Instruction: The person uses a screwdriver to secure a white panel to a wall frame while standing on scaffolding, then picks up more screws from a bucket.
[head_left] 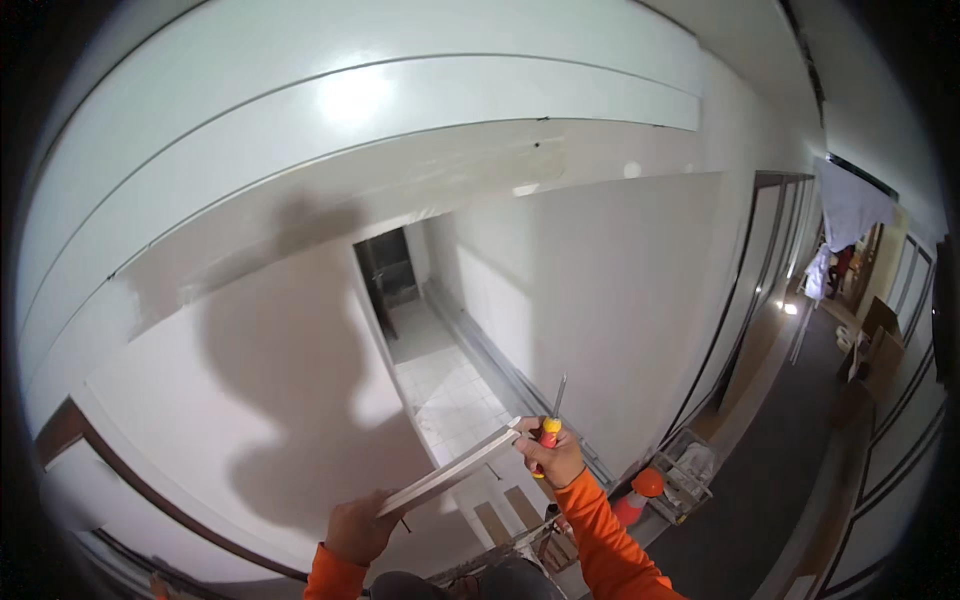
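A pale, narrow strip (455,472) spans the space between my hands, with two thin screws or nails sticking out below it. My left hand (358,530) is closed round its lower left end. My right hand (558,462) grips a screwdriver (550,433) with a red and yellow handle, its metal shaft pointing up. The strip's upper right end rests at the fingers of that same hand, which seem to pinch it too. Both forearms are in orange sleeves.
White panels (420,95) run along the wall top, above an opening to a tiled floor (450,375). Low on the right are an orange hard hat (648,483) and a grey metal platform (685,475). Cardboard boxes (880,350) stand along the corridor. Planks (505,515) lie below my hands.
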